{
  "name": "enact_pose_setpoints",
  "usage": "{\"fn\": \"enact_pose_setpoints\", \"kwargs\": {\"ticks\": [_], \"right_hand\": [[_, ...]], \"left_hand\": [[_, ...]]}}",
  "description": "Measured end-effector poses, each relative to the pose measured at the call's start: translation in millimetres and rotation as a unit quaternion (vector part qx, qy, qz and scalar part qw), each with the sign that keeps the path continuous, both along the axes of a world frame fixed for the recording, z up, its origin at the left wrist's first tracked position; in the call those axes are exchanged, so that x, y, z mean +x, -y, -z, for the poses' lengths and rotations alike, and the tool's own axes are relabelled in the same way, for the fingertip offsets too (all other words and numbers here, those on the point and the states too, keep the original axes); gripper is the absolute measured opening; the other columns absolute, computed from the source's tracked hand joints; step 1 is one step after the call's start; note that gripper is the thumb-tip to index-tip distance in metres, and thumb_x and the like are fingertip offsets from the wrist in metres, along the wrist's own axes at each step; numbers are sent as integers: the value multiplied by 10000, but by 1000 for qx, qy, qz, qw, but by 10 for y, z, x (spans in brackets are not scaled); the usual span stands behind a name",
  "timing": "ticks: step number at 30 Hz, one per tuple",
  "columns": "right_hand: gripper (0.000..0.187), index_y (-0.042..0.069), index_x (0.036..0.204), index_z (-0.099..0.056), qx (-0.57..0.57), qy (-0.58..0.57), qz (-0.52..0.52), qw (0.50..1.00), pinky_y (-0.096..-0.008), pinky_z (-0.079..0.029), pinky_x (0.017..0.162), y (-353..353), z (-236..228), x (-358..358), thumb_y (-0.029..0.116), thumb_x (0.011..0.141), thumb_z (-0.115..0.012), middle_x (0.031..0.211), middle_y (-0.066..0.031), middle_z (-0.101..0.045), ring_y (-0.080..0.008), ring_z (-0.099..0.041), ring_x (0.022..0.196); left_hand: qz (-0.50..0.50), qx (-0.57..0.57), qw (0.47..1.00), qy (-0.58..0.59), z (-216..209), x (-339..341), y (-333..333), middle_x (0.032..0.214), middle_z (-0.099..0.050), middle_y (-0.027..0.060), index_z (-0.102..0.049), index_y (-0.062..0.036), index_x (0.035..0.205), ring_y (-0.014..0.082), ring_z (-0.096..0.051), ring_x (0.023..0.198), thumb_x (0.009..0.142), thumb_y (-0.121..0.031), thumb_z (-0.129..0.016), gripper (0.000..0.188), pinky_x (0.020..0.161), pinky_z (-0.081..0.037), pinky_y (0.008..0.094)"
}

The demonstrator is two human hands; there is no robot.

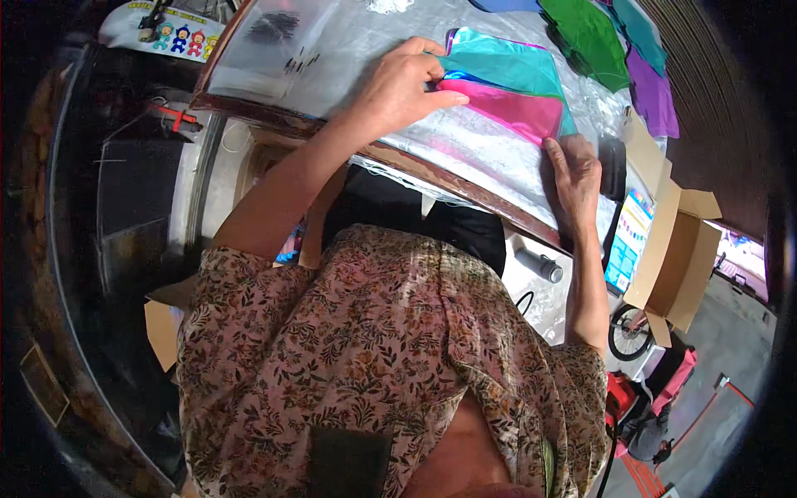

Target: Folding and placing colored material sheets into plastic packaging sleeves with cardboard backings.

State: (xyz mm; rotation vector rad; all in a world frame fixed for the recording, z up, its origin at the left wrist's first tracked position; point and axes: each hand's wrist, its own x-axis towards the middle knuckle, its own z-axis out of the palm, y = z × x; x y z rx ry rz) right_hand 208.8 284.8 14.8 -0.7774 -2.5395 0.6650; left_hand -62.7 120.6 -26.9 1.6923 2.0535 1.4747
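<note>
A stack of thin, shiny foil pieces, with a teal piece (506, 68) above a pink piece (510, 108), lies flat on the table's plastic-covered top. My left hand (407, 87) grips the stack's left end, its fingers curled at the teal and blue edges and the thumb stretched along the pink one. At the opposite end my right hand (573, 170) pinches the lower right corner between thumb and bent fingers. Its palm side is hidden.
Green foil pieces (585, 41) and purple ones (652, 91) lie at the table's far right. Beside its right end stands an open cardboard box (685, 257). The table's brown wooden edge (465, 184) runs before me. Below are a grey bottle (540, 266) and a wheel (629, 332).
</note>
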Motion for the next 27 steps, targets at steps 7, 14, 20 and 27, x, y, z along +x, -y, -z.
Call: {"fn": "enact_pose_setpoints", "kwargs": {"ticks": [7,14,20,27], "right_hand": [[230,-45,842,-639,-34,-20,22,999,-328,-421,780,-12,14,80,151,940,-710,759,-125,-574,-221,-516,770],[260,-28,816,-657,40,20,38,998,-372,-428,749,-34,26,12,201,910,-736,770,-146,-622,-287,-547,759],[276,0,782,-630,161,44,44,985,-428,-420,707,-18,124,-21,230,884,-744,793,-141,-623,-336,-557,780],[297,24,986,-647,250,103,95,958,-482,-440,809,172,23,-92,277,871,-751,1020,-126,-652,-336,-574,920]], "left_hand": [[2,2,998,-56,1,-24,-36,1189,-656,150,-620,46,714,240,-662,774,830,-230,-816,358,696,-532,359],[-32,-39,996,-70,-30,-9,-79,1094,-681,155,-638,65,639,335,-667,875,802,-214,-816,368,820,-525,416],[-32,-44,996,-71,-29,32,-101,1160,-656,190,-557,77,645,302,-642,736,840,-161,-796,389,693,-508,404],[-22,-93,994,-55,-80,44,-124,1136,-655,199,-547,68,597,361,-650,814,803,-165,-816,411,727,-507,440]]}}
